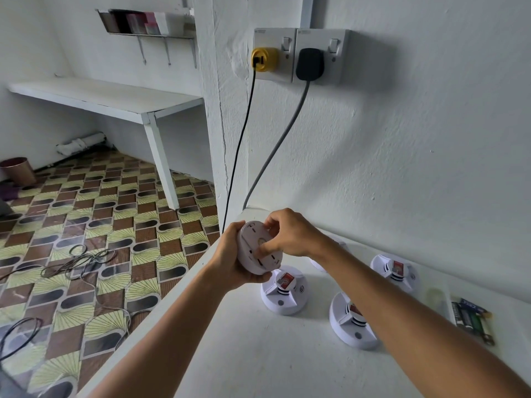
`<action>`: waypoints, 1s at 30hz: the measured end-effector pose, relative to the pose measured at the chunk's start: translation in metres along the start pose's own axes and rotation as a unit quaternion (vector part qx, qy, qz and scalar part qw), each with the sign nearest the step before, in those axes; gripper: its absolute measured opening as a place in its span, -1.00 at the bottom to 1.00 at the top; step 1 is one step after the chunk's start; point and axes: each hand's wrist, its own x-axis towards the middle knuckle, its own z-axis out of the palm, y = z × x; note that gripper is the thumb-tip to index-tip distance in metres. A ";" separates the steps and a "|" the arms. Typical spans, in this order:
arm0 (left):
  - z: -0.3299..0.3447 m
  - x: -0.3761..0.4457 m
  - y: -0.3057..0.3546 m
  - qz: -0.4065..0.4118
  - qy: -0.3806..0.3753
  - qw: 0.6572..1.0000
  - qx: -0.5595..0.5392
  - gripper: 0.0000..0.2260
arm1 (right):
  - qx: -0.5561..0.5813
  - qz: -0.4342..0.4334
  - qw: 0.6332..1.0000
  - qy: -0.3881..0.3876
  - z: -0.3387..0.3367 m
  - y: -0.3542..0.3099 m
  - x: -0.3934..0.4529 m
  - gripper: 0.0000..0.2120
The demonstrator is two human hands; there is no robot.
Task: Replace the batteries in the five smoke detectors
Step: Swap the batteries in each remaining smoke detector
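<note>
1. Above the near-left corner of the white surface point(258, 354), one smoke detector point(260, 248) is held clear of the top, its flat back plate turned toward the camera.
2. Left hand point(230, 262): fingers curled under and around the rim of the held detector, a firm supporting grip.
3. Right hand point(290, 234): thumb and fingertips curled onto the back plate, pinching or pressing at its slots. Judged to be working the back cover or battery door; cannot tell whether opening or closing.
4. On the surface, face up: a second detector point(284, 291) just below the held one, a third detector point(352, 323) partly behind the right forearm, a fourth detector point(395, 270) nearer the wall. A white edge point(319, 264) shows behind the right wrist, probably the fifth unit, mostly hidden.
5. Loose batteries point(472, 318) lie near the right edge of the surface, well apart from the detectors; old or new not determinable.
6. Progress judgement: the resting units look closed with red labels showing. No detector shows an open compartment. Likely one unit in hand, others either done or pending; the count finished cannot be read from this view.
</note>
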 end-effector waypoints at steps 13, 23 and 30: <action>0.012 -0.004 0.003 0.041 0.042 0.998 0.018 -0.61 | 0.049 0.008 0.998 0.045 0.001 0.000 -0.005 -0.59; 0.020 -0.010 0.003 0.096 0.050 0.994 0.020 -0.61 | 0.080 0.042 0.991 0.096 0.002 -0.012 -0.013 -0.77; 0.018 -0.028 0.011 0.192 -0.005 0.968 0.161 -0.67 | 0.464 0.081 0.882 -0.018 0.004 0.008 -0.032 -0.73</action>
